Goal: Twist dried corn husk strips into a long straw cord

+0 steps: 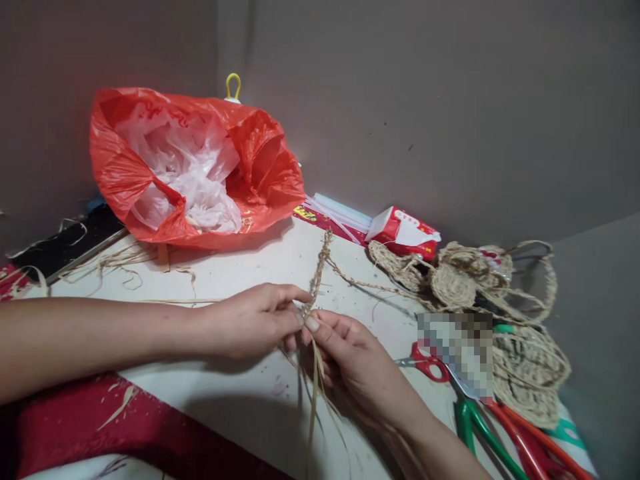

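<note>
Head camera view: a slender, straw-coloured fibre braid (317, 273) is held over a white, speckled surface (240, 267), to the right of the large, crumpled red plastic bag (117, 193) and nearer the person than it. Judged by its look, the braid will be very light and pliant, dry rather than slippery, and firm enough along its plaited length to be pinched without harm. Its loose, flat, pale strands (314, 400), hanging toward the person, seem thinner and could be split or slackened by a hard tug. A hold is best taken where the plait ends and the strands part.

That point is gripped by both hands. By the left hand (260, 320), fingers bent and nearly closed, the braid's lower end is pinched; by the right hand (345, 343), it is clasped between thumb and fingers, the others being curled beneath. How firmly it is squeezed cannot be told.

Farther out, coiled straw-coloured plaits (455, 287) and scissors with red handles (433, 367) are seen, both right of the bag and nearer the person.
</note>
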The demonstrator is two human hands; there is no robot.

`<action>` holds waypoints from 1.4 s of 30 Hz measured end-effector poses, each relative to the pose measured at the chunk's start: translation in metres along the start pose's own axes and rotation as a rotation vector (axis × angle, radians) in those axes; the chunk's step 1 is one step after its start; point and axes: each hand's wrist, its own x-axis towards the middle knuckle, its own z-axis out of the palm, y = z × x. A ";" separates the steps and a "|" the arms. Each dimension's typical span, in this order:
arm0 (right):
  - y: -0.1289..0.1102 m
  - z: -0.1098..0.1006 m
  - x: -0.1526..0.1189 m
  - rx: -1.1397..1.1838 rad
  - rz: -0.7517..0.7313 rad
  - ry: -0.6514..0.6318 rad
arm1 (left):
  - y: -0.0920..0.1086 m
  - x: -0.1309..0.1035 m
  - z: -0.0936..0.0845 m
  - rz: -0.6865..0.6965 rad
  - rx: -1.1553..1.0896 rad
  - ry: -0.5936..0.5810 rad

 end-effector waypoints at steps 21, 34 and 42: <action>-0.005 -0.005 -0.005 -0.964 -0.243 0.010 | -0.018 0.008 -0.007 -0.121 0.084 -0.160; -0.012 -0.007 -0.011 -1.172 -0.212 0.072 | -0.024 0.012 -0.008 -0.161 0.076 -0.168; -0.005 0.011 -0.017 -0.976 -0.150 0.038 | -0.025 0.007 0.004 -0.150 -0.112 -0.094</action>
